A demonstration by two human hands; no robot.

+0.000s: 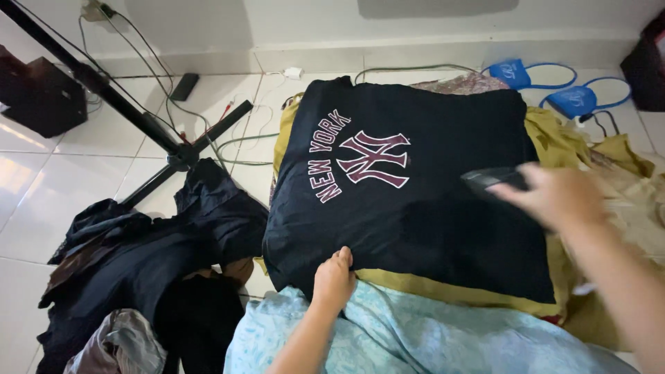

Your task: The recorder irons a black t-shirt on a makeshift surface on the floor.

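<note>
While the left hand (334,277) pressed flat, its grip apart, on the navy shirt's (415,208) near edge, steadying it, the right hand (557,197), grip clamped, ran a dark iron (495,180) over its right side.

Single view only: head-worn camera, looking steeply down and forward over person's own forearms. Close range: both arms enter from bottom edge, left hand (334,277) low centre, right hand (557,196) at right, blurred. Just beyond fingers (341,255) of left hand, dark shirt (415,208) fills centre. Farther past fingertips, tiled floor (55,180) runs to wall base (388,52) at top. No second view to share scene.
</note>
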